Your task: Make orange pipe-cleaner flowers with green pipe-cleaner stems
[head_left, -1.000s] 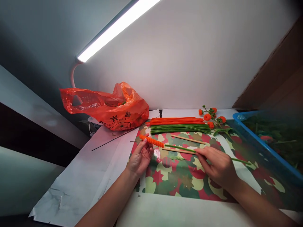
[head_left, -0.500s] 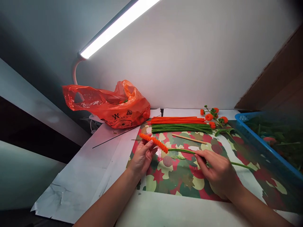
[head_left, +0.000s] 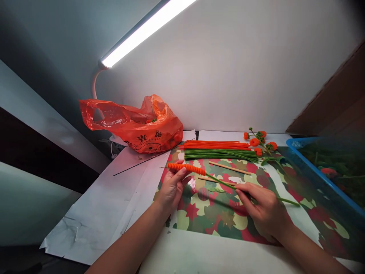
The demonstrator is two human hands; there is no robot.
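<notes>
My left hand (head_left: 172,188) is closed, thumb and fingers pinching a tight orange pipe-cleaner coil (head_left: 197,170). A thin needle-like tip sticks out of the coil's left end. From its right end a green pipe cleaner (head_left: 219,181) slants down to my right hand (head_left: 264,207), whose thumb and fingers are closed on it. The green tail comes out again beyond that hand, to the right. Both hands are above a patterned mat (head_left: 196,224). Under the green pipe cleaner lies one wooden stick (head_left: 204,178); another wooden stick (head_left: 229,168) is just behind it.
Orange pipe cleaners (head_left: 215,144) and green pipe cleaners (head_left: 219,154) lie in bundles at the back. Orange pipe-cleaner flowers (head_left: 254,142) are beside them. A blue basket (head_left: 325,173) stands right, a red plastic bag (head_left: 168,133) left, near a dark rod (head_left: 137,163). Overhead shines a lamp (head_left: 148,32).
The coil has turned closer to level, its right end rising. The green pipe cleaner now slopes down toward my right hand, and its tail has shifted slightly. The view has moved a little.
</notes>
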